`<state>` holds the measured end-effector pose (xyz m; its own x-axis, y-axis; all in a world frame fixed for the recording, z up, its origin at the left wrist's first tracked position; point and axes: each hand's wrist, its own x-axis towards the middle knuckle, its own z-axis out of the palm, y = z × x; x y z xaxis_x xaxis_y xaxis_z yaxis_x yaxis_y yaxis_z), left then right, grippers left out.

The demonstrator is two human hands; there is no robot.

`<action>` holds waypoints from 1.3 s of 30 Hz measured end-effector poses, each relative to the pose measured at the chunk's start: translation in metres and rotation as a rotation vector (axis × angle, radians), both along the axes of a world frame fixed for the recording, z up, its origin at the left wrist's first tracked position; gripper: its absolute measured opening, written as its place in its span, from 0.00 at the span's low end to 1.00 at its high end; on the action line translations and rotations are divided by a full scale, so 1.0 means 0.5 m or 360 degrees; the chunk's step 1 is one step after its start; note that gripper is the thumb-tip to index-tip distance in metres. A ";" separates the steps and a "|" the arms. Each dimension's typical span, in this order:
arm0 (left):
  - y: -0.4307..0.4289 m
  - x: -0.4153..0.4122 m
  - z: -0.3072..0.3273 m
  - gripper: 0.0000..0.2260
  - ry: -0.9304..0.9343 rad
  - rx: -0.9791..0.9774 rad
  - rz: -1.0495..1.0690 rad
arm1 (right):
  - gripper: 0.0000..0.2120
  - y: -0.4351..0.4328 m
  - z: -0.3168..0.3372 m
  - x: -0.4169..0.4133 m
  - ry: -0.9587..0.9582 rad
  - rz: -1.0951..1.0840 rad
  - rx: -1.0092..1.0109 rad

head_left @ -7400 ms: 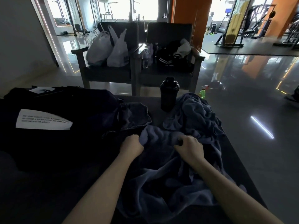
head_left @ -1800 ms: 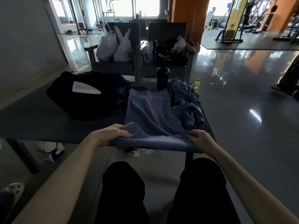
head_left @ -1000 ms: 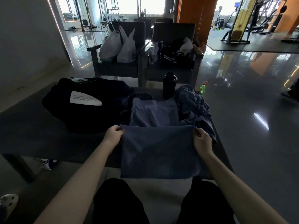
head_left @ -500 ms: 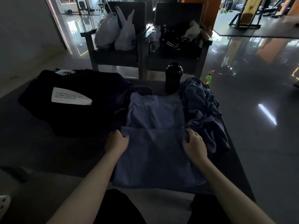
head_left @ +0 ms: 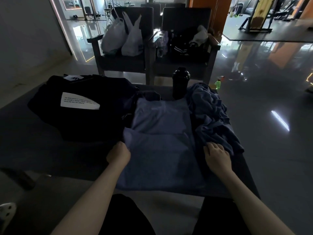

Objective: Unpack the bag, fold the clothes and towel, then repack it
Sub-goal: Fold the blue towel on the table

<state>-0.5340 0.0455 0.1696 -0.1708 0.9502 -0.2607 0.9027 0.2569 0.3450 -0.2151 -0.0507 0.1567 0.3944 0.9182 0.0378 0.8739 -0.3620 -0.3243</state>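
Left hand point(head_left: 118, 154), fingers curled, grips the left edge of the folded blue towel point(head_left: 159, 155). Right hand point(head_left: 217, 158), fingers loosely extended, rests at its right edge. Black bag point(head_left: 84, 119) lies beyond the left hand; crumpled blue garment point(head_left: 210, 112) lies beyond the right hand.

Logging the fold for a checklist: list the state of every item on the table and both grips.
Towel: partly folded, flat.
Clothes: crumpled, unfolded.
Bag: slumped; open or zipped, cannot tell.
Bottle: upright, capped.
Left grip: curled on towel's edge.
Right grip: open, flat beside towel.
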 end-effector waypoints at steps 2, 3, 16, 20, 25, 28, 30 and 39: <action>-0.002 -0.004 -0.007 0.16 -0.0054 0.0037 -0.0018 | 0.19 -0.003 -0.003 0.013 -0.0116 0.0017 -0.0086; -0.003 -0.005 -0.010 0.16 -0.0087 0.0039 -0.0021 | 0.19 -0.004 -0.001 0.012 -0.0160 0.0004 -0.0074; -0.015 -0.025 -0.002 0.18 -0.0223 0.0069 -0.0126 | 0.12 0.008 0.007 -0.116 0.0471 -0.0050 0.0253; -0.012 -0.021 0.004 0.14 -0.0256 0.0142 -0.0171 | 0.14 0.063 0.029 -0.113 0.0654 -0.0219 -0.0071; -0.004 -0.022 0.000 0.15 -0.0258 0.0121 -0.0205 | 0.10 0.068 0.025 -0.111 0.0521 -0.0251 0.0045; -0.005 -0.029 -0.006 0.12 -0.0250 0.0130 -0.0176 | 0.09 0.060 0.027 -0.105 0.0476 -0.0269 0.0078; -0.004 -0.033 -0.008 0.10 -0.0263 0.0130 -0.0145 | 0.07 0.059 0.032 -0.106 0.0456 -0.0256 0.0057; 0.013 -0.027 -0.006 0.20 -0.0209 0.0104 -0.0087 | 0.10 0.067 0.030 -0.092 0.0410 -0.0297 0.0099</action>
